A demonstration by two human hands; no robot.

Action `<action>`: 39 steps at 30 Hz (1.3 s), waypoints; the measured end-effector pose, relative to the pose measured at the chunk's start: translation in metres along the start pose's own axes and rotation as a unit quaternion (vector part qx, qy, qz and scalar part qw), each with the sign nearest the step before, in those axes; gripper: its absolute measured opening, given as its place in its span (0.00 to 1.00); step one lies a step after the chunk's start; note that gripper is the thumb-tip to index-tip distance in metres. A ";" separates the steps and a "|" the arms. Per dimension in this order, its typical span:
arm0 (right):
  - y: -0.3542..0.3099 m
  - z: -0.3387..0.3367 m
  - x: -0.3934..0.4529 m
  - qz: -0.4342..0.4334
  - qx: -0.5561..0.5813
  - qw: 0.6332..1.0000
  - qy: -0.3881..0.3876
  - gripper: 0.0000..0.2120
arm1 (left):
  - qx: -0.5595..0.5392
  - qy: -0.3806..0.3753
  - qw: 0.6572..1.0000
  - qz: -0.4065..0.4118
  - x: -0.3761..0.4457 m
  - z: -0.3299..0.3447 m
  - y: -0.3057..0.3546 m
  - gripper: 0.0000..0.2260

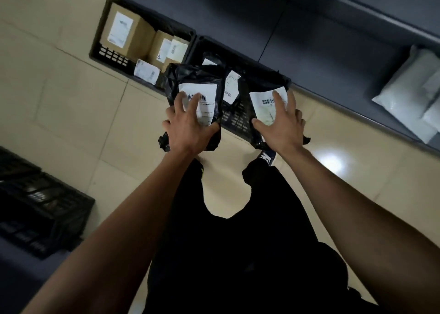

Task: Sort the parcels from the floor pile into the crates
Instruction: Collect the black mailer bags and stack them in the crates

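Each hand, left hand (188,125) and right hand (281,123), has its fingers spread and clamped on a black parcel (195,87) label-up over the far crate (238,121), probably for dropping among similar bags

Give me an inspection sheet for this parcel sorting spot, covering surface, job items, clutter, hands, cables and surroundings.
Surface: beige tiled floor, glossy, with a light glare.
Job's things: two black poly parcels with white barcode labels, left parcel and right parcel; box crate holds brown cartons; bag crate holds black bags.
Clutter: grey mailer bags on the dark mat.
Hands: left hand grips the left parcel; right hand grips the right parcel.
Cables: nothing seen.
Surroundings: another black crate at lower left; contents unclear.
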State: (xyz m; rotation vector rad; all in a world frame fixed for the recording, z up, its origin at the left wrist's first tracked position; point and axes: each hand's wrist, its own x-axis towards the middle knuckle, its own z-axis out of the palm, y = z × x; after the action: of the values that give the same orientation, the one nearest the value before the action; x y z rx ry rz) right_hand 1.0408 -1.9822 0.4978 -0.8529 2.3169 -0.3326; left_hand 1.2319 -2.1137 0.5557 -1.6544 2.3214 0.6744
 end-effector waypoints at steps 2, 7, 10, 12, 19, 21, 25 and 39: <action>-0.012 0.018 0.006 0.018 0.007 1.000 0.004 0.44 | 0.015 -0.015 1.000 0.018 0.028 0.002 -0.010 0.37; -0.028 0.062 0.039 0.112 -0.003 0.993 0.029 0.42 | 0.004 -0.049 0.998 0.036 0.111 0.016 -0.062 0.37; -0.033 0.097 0.059 0.190 -0.015 0.980 0.063 0.41 | 0.022 -0.096 0.992 0.077 0.164 0.037 -0.097 0.38; -0.047 0.132 0.075 0.178 -0.024 0.981 0.069 0.41 | 0.030 -0.116 0.987 0.106 0.202 0.052 -0.112 0.37; -0.078 0.257 0.172 0.247 0.058 0.963 0.089 0.36 | 0.048 -0.150 0.978 0.133 0.310 0.128 -0.131 0.37; -0.066 0.284 0.198 0.245 0.062 0.962 0.102 0.35 | 0.049 -0.157 0.977 0.132 0.337 0.154 -0.142 0.38; -0.041 0.335 0.239 0.219 0.051 0.968 0.113 0.34 | 0.079 -0.131 0.966 0.209 0.379 0.200 -0.161 0.37; -0.039 0.424 0.332 0.226 0.083 0.959 0.149 0.34 | 0.132 -0.100 0.955 0.247 0.438 0.308 -0.163 0.40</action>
State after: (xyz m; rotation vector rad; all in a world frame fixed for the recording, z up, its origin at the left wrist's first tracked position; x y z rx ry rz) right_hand 1.1393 -2.2352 0.0309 -0.1822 2.6283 -0.4686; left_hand 1.2043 -2.3757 0.0614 -0.8522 2.5496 0.5497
